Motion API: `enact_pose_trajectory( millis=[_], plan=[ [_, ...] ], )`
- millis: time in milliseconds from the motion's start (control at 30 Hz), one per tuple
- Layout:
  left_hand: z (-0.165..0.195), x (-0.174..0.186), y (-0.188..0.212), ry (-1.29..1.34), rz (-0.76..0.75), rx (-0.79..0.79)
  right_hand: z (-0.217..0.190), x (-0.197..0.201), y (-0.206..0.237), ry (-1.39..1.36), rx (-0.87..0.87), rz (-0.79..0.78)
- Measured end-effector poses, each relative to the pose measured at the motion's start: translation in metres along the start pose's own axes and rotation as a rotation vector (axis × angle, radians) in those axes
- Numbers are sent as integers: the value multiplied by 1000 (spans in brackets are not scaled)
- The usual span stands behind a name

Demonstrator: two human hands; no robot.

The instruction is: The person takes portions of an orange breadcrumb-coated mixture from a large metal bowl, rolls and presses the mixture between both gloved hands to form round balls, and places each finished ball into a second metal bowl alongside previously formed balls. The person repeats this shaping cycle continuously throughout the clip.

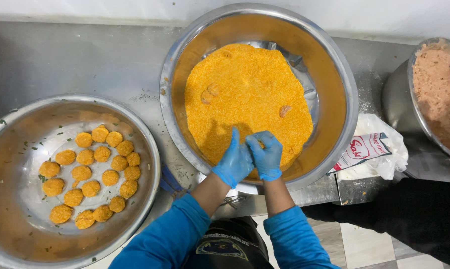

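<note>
Pressing together over orange crumbs, both gloved hands work at the near edge of the centre bowl.
Left hand and right hand touch, fingers curled around something hidden; their contents cannot be told. Crumb coating fills the bowl. Coated balls lie in the left bowl.
</note>
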State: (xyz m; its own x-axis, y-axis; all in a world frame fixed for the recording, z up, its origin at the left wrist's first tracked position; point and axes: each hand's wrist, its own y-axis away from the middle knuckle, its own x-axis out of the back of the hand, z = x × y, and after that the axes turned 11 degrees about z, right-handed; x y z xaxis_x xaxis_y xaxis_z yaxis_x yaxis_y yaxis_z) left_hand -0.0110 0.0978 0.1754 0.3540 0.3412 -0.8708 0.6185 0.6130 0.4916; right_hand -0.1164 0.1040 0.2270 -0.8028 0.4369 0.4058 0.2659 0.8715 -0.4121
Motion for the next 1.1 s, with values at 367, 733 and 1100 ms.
enact_pose_trajectory(
  millis=[367, 733, 1100],
  plan=[
    [-10, 36, -43, 59, 19, -190, -15, -5, 14, 13, 274, -15],
    [-7, 12, -18, 141, -167, -150, -20, -6, 23, -134, 184, -36],
    [-5, 18, -24, 137, 35, -208, -7, -11, 25, -266, 144, 166]
  ],
)
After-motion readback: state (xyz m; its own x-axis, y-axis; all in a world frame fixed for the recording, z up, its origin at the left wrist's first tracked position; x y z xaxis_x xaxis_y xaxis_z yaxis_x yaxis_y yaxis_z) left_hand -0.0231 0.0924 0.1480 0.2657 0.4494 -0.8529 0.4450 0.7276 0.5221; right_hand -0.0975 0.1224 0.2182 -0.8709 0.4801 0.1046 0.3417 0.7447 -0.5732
